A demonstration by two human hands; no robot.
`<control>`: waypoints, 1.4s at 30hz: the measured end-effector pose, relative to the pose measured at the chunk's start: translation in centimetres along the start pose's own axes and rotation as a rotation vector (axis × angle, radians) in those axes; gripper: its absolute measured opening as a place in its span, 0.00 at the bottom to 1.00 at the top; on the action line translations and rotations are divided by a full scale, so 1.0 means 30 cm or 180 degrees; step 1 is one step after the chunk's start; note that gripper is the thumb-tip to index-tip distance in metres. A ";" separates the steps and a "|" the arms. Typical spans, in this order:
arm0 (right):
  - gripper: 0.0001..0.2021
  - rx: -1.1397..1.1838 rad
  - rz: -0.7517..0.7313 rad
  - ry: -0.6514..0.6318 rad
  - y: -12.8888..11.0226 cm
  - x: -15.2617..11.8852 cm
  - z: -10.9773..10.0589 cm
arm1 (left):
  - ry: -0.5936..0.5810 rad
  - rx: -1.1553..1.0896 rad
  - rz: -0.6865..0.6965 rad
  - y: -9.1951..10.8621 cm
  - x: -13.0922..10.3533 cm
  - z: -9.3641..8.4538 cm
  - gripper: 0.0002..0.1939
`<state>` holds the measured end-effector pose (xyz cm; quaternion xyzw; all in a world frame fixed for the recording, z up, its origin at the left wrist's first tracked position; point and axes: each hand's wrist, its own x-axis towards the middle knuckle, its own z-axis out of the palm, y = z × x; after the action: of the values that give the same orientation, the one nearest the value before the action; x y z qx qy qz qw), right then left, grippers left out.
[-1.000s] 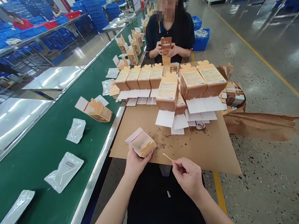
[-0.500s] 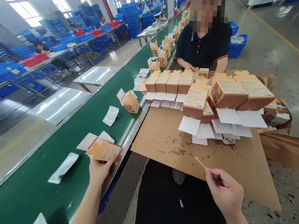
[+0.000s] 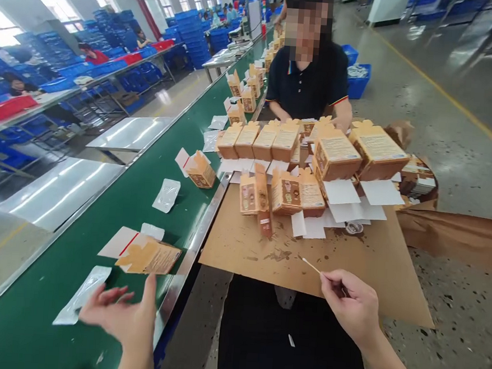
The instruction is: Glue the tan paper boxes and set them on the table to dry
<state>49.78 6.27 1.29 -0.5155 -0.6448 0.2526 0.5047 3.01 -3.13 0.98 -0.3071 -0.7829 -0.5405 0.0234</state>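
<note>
My left hand (image 3: 121, 313) is open with its fingers spread over the green conveyor (image 3: 22, 304), holding nothing. Just beyond it lies an orange-brown box (image 3: 152, 256) with its white flap turned to the left. A silvery packet (image 3: 84, 297) rests beside the fingers, partly behind them. Over the near edge of the cardboard sheet (image 3: 233, 245), my right hand (image 3: 349, 304) pinches a thin cotton swab (image 3: 311, 264), its white tip pointing up and left. Several brown boxes (image 3: 336, 151) stand on the sheet with white flaps hanging down; one narrow box (image 3: 263, 200) leans in front of the row.
Across the sheet sits a person in a dark shirt (image 3: 306, 82). More open boxes (image 3: 200, 170) and packets (image 3: 167, 195) are spread along the conveyor. A clear round container (image 3: 354, 228) is near the white flaps. Brown paper (image 3: 457, 238) lies at the right.
My left hand has let go of the box on the conveyor and drawn back, opening. Boxes near the middle of the sheet have shifted or tipped. The view has turned slightly right.
</note>
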 end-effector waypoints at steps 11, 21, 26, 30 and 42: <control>0.19 0.0170 0.0245 0.0089 0.033 -0.067 -0.057 | -0.2278 -0.1239 -0.1320 0.380 0.082 0.680 0.29; 0.19 0.0147 0.0397 0.0173 0.024 -0.101 -0.075 | -0.2196 -0.1468 -0.1246 0.354 0.106 0.668 0.53; 0.18 0.0162 0.0378 0.0159 0.030 -0.104 -0.073 | -0.2279 -0.2474 -0.2313 0.252 0.024 0.519 0.38; 0.18 0.0178 0.0270 -0.0024 0.008 -0.088 -0.031 | -0.2433 -0.2415 -0.2120 0.215 -0.061 0.528 0.44; 0.17 -0.0182 -0.0389 -0.1288 -0.007 -0.025 0.329 | -0.4317 -0.1527 -0.0610 0.324 0.022 0.504 0.43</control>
<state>40.65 7.42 -2.41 -0.4283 -0.7700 0.3015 0.3645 11.86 12.40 3.04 -0.5014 -0.5085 -0.3878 -0.5828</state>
